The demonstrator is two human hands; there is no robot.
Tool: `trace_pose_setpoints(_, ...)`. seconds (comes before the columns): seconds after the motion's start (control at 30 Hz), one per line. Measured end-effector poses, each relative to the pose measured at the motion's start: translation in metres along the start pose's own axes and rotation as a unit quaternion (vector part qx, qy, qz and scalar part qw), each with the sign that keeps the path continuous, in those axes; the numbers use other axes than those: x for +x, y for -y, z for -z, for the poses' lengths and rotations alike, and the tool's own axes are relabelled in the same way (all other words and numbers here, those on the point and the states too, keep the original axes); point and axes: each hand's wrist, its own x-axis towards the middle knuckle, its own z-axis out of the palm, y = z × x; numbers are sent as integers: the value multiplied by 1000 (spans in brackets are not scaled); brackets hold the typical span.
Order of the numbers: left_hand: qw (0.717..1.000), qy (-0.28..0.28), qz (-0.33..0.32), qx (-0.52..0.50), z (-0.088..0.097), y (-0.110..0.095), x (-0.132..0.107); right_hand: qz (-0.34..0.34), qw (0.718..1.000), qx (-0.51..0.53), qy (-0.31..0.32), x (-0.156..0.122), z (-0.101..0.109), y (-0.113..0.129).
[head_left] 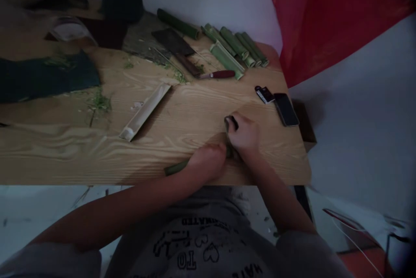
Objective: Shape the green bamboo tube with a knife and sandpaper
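Note:
My left hand (208,161) is closed around a green bamboo piece (175,168) lying near the table's front edge. One end of the bamboo sticks out to the left of the hand, and a bit more shows to its right. My right hand (244,135) is just to the right, closed on a small dark object (231,122) whose kind I cannot make out. Left of my hands, a pale split bamboo piece (146,112) lies hollow side up on the wooden table (195,117).
Several green bamboo pieces (227,44) lie at the back right. Near them are a red-handled knife (217,74) and a cleaver (173,41) with a wooden handle. A phone (286,109) rests by the right edge. Green shavings (99,101) and a dark cloth (48,76) are at left.

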Motion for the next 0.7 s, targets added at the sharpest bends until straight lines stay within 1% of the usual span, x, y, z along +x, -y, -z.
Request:
trace_pose_setpoints(0.07, 1000, 1, 2, -3, 0, 0, 0, 7, 1000, -3, 18, 15, -2, 4)
trace_pose_setpoints(0.1, 1000, 2, 2, -4, -1, 0, 1, 9, 1000, -1, 20, 18, -2, 4)
trace_pose_setpoints(0.17, 1000, 4, 2, -7, 0, 0, 1, 11, 1000, 7, 9, 13, -1, 2)
trace_pose_setpoints(0.23, 1000, 9, 4, -10, 1, 0, 2, 17, 999, 21, -17, -3, 2, -4)
trace_pose_setpoints(0.33, 1000, 21, 2, -17, 4, 1, 2, 29, 997, 27, -62, -40, 8, -16)
trace_pose_setpoints(0.4, 999, 24, -6, -20, 7, 1, 2, 30, 997, 21, -70, -64, 9, -24)
trace_pose_setpoints(0.47, 999, 22, -12, -20, 8, 1, 2, 23, 997, 24, -69, -82, 8, -31)
trace_pose_setpoints(0.57, 1000, 16, -7, -20, 11, 4, 3, 3, 995, 47, -89, -96, 6, -38)
trace_pose_setpoints(0.7, 999, -2, 0, -35, 20, 13, 1, -24, 982, 109, -155, -101, 13, -43)
